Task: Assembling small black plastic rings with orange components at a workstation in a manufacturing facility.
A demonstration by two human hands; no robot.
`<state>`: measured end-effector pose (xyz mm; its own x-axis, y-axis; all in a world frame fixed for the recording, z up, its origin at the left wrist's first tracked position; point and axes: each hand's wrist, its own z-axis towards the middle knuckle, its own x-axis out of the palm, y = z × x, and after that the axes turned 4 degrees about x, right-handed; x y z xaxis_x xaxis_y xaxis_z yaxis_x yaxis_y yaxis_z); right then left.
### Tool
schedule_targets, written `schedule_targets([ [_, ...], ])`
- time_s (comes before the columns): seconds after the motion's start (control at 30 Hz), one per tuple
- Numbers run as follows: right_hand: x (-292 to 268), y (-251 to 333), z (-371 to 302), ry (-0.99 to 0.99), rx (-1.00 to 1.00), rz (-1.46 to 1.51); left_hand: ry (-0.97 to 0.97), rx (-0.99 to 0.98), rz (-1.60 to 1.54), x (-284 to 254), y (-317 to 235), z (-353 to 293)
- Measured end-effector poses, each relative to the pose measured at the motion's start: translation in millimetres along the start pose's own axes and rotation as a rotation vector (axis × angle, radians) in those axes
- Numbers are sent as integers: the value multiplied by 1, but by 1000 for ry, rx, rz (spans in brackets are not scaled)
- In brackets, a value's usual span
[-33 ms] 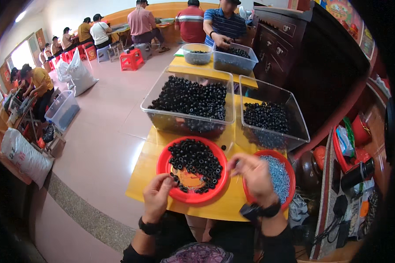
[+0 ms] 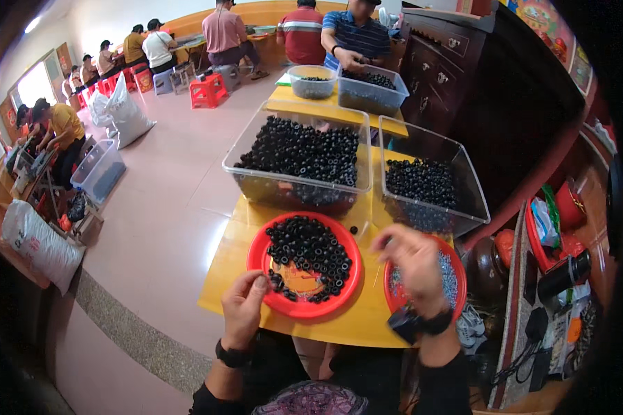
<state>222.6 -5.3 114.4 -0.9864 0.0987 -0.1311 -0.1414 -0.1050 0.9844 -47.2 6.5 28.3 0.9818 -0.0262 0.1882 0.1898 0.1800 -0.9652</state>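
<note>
My left hand (image 2: 244, 308) is at the near left rim of a red round plate (image 2: 255, 250), thumb and fingers pressed together. Whatever its fingertips may hold is too small to make out. The plate carries many small black rings (image 2: 311, 242), with a bare printed patch near its front. Over the left side of a red bowl (image 2: 462, 302) hangs my right hand (image 2: 419, 270), slightly blurred, pinching a small dark round piece that looks like one of the black rings. Small bluish-silver pieces (image 2: 450, 280) fill that bowl, partly hidden by the hand.
Two clear plastic boxes of black rings, a larger left one (image 2: 367, 149) and a right one (image 2: 474, 187), stand behind on the yellow tabletop (image 2: 221, 294). One loose ring (image 2: 354, 229) lies between. Across the table a person (image 2: 356, 41) handles another box (image 2: 370, 104). A dark cabinet (image 2: 477, 104) stands right.
My right hand has moved a little right and up, away from the plate, with the dark piece between its fingers. The left hand has shifted only slightly.
</note>
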Motion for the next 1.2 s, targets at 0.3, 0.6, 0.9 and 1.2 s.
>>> schedule_targets([
  [0.3,-123,-10,98,-407,-37,-332,-48,54,118,-13,9,8],
  [0.6,-2,-10,10,-55,-201,-642,206,505,817,-7,23,26],
  [0.9,49,-55,-3,255,-299,-664,337,514,1112,2,29,38],
  [1.2,100,-83,30,424,-360,-787,331,543,1011,-3,39,43],
])
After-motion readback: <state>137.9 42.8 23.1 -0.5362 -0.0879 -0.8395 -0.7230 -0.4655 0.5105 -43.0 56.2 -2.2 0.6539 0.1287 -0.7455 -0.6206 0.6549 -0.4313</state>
